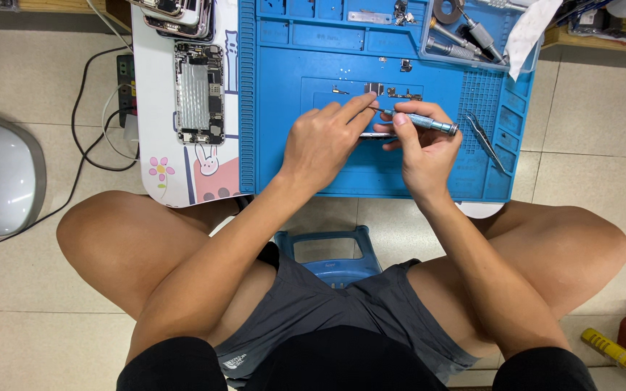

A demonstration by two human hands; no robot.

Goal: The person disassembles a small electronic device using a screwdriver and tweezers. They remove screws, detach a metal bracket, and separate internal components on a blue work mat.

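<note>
Right hand grips slim metal screwdriver.

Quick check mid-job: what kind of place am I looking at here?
Most likely a small phone repair bench. A blue repair mat covers the table, an opened phone lies beside it, and the right hand holds a precision screwdriver, with tweezers nearby.

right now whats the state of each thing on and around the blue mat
left hand: resting on the mat, fingertips at the screwdriver tip
right hand: gripping the screwdriver
screwdriver: held nearly flat, tip pointing left
tweezers: lying loose on the mat, untouched
opened phone: back off, insides exposed, lying flat
blue mat: flat on the table, small parts on it
</note>
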